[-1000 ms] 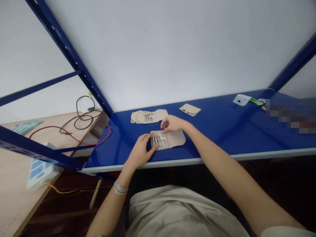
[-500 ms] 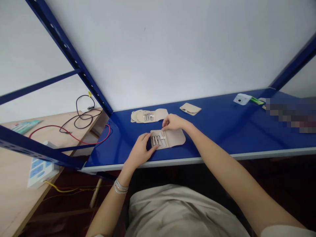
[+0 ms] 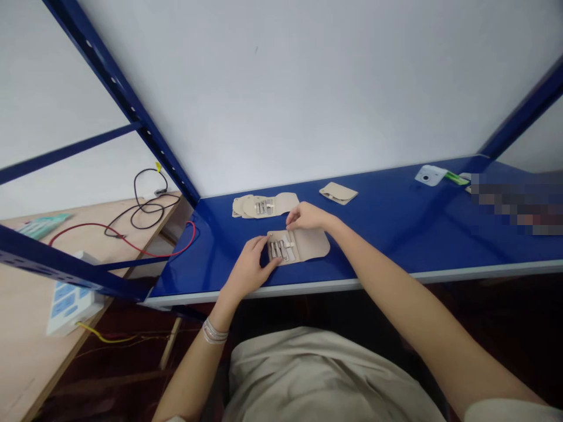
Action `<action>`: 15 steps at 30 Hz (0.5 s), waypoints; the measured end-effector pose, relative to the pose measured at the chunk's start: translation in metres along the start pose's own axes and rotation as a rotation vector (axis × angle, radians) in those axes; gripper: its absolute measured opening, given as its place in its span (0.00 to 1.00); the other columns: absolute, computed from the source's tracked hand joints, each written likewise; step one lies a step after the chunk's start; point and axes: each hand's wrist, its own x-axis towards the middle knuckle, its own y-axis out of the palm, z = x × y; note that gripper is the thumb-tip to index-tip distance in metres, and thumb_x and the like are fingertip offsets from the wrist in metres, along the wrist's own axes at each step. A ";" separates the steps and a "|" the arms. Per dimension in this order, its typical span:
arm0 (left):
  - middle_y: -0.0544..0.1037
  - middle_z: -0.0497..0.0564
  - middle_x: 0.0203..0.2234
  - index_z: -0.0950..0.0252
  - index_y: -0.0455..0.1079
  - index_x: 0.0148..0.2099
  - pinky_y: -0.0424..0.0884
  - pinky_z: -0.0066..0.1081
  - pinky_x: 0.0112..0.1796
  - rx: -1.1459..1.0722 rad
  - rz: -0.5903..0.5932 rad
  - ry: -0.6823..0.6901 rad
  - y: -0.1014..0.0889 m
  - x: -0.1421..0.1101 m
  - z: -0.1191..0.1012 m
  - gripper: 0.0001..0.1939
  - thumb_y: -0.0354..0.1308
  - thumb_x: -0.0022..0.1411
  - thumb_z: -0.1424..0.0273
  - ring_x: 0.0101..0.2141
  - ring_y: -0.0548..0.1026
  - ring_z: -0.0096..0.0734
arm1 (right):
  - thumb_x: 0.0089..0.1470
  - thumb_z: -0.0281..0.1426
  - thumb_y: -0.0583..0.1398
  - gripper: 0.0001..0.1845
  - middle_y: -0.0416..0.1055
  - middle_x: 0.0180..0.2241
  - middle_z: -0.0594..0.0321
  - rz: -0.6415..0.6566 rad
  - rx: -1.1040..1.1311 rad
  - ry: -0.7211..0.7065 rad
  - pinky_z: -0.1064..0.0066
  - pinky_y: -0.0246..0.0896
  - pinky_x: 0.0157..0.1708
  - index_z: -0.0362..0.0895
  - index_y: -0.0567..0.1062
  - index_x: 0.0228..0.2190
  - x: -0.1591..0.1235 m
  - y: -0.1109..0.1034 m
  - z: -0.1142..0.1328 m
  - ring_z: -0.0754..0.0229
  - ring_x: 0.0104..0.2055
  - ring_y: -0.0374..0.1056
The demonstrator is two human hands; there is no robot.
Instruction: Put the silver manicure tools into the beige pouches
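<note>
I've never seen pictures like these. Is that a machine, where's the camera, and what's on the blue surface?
There's no machine: these are a person's bare hands, all seen from one camera worn on the head, looking forward and down. The left hand rests at the left side of an open beige case holding small metal tools. The right hand touches its top edge; whether it pinches anything is unclear. Farther back on the blue table lie overlapping beige cases and a folded case.

the right hand's [image 3: 308, 215] fingertips have drawn slightly toward the far edge of the open pouch [image 3: 313, 245].
</note>
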 end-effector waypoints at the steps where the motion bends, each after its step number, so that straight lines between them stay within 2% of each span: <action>1: 0.68 0.63 0.54 0.69 0.61 0.60 0.63 0.46 0.57 -0.002 -0.001 0.000 0.000 0.000 0.000 0.29 0.57 0.62 0.58 0.56 0.65 0.45 | 0.41 0.31 0.67 0.09 0.78 0.29 0.61 -0.015 0.008 0.010 0.76 0.63 0.31 0.41 0.80 0.29 0.000 0.000 0.001 0.60 0.33 0.72; 9: 0.68 0.62 0.54 0.67 0.60 0.61 0.62 0.46 0.57 -0.006 -0.002 0.004 0.000 0.000 0.000 0.29 0.57 0.62 0.58 0.56 0.66 0.44 | 0.41 0.35 0.68 0.13 0.78 0.30 0.61 -0.108 -0.100 -0.012 0.75 0.63 0.32 0.43 0.79 0.31 -0.001 0.008 0.003 0.60 0.33 0.73; 15: 0.67 0.62 0.54 0.68 0.60 0.61 0.62 0.46 0.58 -0.007 0.007 0.002 -0.002 0.000 0.000 0.29 0.56 0.62 0.58 0.56 0.65 0.44 | 0.39 0.31 0.67 0.11 0.78 0.29 0.63 -0.117 -0.084 -0.036 0.74 0.64 0.34 0.43 0.79 0.30 0.000 0.012 0.005 0.59 0.33 0.73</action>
